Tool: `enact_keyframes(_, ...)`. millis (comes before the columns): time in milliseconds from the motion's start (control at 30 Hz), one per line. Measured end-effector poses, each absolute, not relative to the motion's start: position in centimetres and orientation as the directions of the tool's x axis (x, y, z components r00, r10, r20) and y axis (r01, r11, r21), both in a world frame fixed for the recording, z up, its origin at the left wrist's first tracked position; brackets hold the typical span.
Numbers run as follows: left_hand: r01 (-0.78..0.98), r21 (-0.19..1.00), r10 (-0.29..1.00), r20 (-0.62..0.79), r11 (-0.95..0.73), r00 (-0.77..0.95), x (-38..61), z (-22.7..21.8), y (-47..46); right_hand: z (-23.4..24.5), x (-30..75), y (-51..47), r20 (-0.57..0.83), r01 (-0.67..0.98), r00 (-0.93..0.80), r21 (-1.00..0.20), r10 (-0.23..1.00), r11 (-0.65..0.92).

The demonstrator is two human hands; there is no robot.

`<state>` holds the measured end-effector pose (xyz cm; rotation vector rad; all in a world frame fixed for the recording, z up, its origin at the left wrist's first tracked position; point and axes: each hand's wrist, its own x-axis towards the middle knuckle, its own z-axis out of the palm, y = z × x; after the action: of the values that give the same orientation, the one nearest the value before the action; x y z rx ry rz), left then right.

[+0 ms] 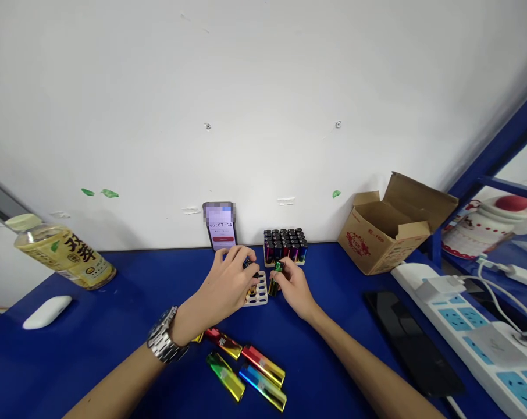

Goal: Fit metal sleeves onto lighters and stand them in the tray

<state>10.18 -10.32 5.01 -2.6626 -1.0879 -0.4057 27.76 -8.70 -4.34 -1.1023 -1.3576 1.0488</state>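
Note:
My left hand (235, 276), wearing a metal watch (165, 336), is closed over the white tray with oval holes (257, 299), its fingers around a dark-topped lighter (247, 263). The fingers partly hide this lighter and the tray's left side. Just right of the tray, my right hand (295, 285) pinches a green and gold lighter (276, 277), held roughly upright. In front of my hands several shiny lighters lie loose: a red and gold one (263, 365), a blue and yellow one (263, 387), a green and yellow one (226, 375) and a darker red one (223, 342).
Behind my right hand stands a full tray of black-topped lighters (285, 244). A phone showing a timer (222, 227) leans on the wall. An open cardboard box (372, 241), a black phone (412, 340) and a power strip (459, 320) are right; a bottle (67, 253) and white case (47, 312) left.

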Motion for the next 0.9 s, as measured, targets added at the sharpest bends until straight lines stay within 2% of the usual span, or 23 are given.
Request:
enact_keyframes(67, 0.719, -0.120, 0.652, 0.340, -0.684, 0.677, 10.2, 5.0, -10.4, -4.4, 27.8, -8.7, 0.193, 0.064, -0.034, -0.979, 0.981, 0.195)
enact_keyframes(267, 0.722, -0.013, 0.675, 0.345, -0.692, 0.653, 10.3, 5.0, -10.6, -4.4, 27.7, -8.8, 0.220, 0.077, -0.038, -0.972, 0.975, 0.222)
enact_keyframes(400, 0.728, 0.004, 0.675, 0.378, -0.685, 0.634, 10.4, 4.4, -10.8, -4.3, 27.7, -8.9, 0.224, 0.092, -0.040, -0.970, 0.974, 0.227)
enact_keyframes(533, 0.738, -0.054, 0.660, 0.407, -0.672, 0.631, 10.6, 4.2, -11.1, -4.2, 27.6, -9.0, 0.239, 0.107, -0.052, -0.964, 0.970, 0.244)
enact_keyframes(700, 0.764, -0.211, 0.641, 0.436, -0.609, 0.632, 10.7, 4.2, -11.5, -3.8, 27.7, -9.3, 0.279, 0.146, -0.045, -0.948, 0.959, 0.282)
enact_keyframes(767, 0.768, -0.223, 0.634, 0.453, -0.601, 0.627, 10.6, 4.1, -11.7, -3.4, 27.8, -9.5, 0.316, 0.147, -0.014, -0.938, 0.949, 0.315)
enact_keyframes(833, 0.783, -0.169, 0.636, 0.494, -0.599, 0.593, 10.5, 4.0, -11.9, -2.6, 27.8, -9.7, 0.347, 0.102, 0.002, -0.933, 0.938, 0.345)
enact_keyframes(900, 0.774, -0.061, 0.636, 0.531, -0.631, 0.560, 10.5, 4.0, -12.2, -1.5, 27.8, -10.1, 0.355, 0.019, -0.023, -0.935, 0.935, 0.355)
